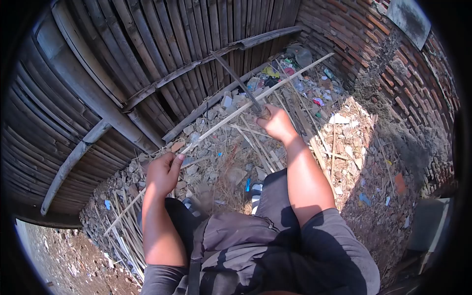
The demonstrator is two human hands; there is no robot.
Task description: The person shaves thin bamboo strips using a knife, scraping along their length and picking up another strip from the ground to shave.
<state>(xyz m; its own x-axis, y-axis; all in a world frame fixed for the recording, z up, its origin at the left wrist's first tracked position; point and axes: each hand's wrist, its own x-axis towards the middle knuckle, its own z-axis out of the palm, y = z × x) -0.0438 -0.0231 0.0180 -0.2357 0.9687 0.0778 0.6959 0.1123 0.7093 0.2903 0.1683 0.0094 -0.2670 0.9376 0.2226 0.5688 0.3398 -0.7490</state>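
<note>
Broken stones (194, 169) and dry litter cover the ground, and sunlight falls on one part of it at the right. Over this ground the two hands are apart from each other. The left hand (162, 174) is closed around a long pale strip (221, 123), with its thumb along the top. The right hand (279, 123) is closed firmly on the handle of a long knife (235, 77), whose blade points away toward the wall. Blade and strip cross just beyond the right fist; whether the edge cuts into it, I cannot tell. The strip lies diagonally, from low at the left to high at the right. Below it, other thin sticks (253, 142) are scattered, and more of them (123, 241) lie beside the left arm. Farther out stand a bamboo wall (196, 39) and, at the right, a brick wall (339, 42).
</note>
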